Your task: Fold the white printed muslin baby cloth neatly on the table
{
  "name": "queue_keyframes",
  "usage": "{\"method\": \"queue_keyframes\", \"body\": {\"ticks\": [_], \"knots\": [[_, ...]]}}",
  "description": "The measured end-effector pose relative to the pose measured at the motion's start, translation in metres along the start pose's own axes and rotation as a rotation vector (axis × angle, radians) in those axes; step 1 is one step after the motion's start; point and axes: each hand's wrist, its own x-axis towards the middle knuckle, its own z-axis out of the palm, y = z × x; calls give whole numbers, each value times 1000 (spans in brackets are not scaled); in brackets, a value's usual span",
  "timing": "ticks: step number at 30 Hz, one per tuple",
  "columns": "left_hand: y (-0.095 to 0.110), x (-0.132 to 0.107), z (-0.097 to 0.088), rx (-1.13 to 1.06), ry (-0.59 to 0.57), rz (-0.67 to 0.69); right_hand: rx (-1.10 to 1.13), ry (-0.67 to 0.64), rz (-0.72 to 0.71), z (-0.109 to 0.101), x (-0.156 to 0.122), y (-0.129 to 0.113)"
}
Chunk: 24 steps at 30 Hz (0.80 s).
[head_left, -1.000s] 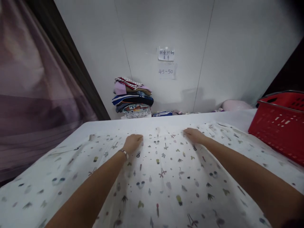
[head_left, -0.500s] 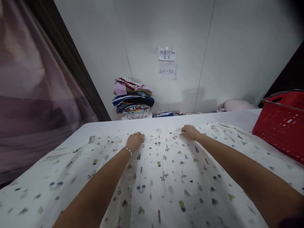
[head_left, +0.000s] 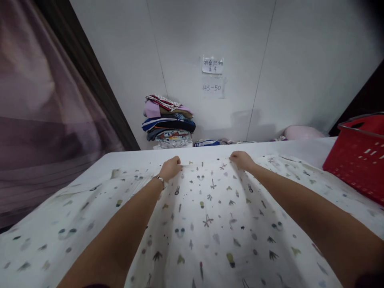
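A large white cloth [head_left: 207, 208] printed with small plants, dots and other little figures is spread over the white table [head_left: 132, 157]. My left hand [head_left: 170, 168], with a bracelet at the wrist, pinches the cloth's far edge left of the middle. To the right, my right hand [head_left: 241, 161] pinches the same edge. Between the two hands the edge is pulled straight and slightly raised. Soft folds run from it toward me, and the cloth's sides spread out left and right.
Folded fabrics stand in a pile [head_left: 169, 122] behind the table, against the wall. A red plastic basket [head_left: 357, 160] stands at the table's right. Two paper signs [head_left: 212, 76] hang on the wall. A pinkish curtain [head_left: 45, 132] covers the left side.
Both hands have closed on the far edge and lifted it a little off the table. The edge between them is now tauter.
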Motion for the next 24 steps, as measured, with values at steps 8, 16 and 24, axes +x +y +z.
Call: {"method": "queue_keyframes", "body": {"ticks": [8, 16, 24], "knots": [[13, 20, 28, -59, -16, -103, -149, -44, 30, 40, 27, -9], [5, 21, 31, -43, -29, 50, -279, -54, -83, 34, 29, -11], [0, 22, 24, 22, 2, 93, -236, -40, -142, 9, 17, -1]]}}
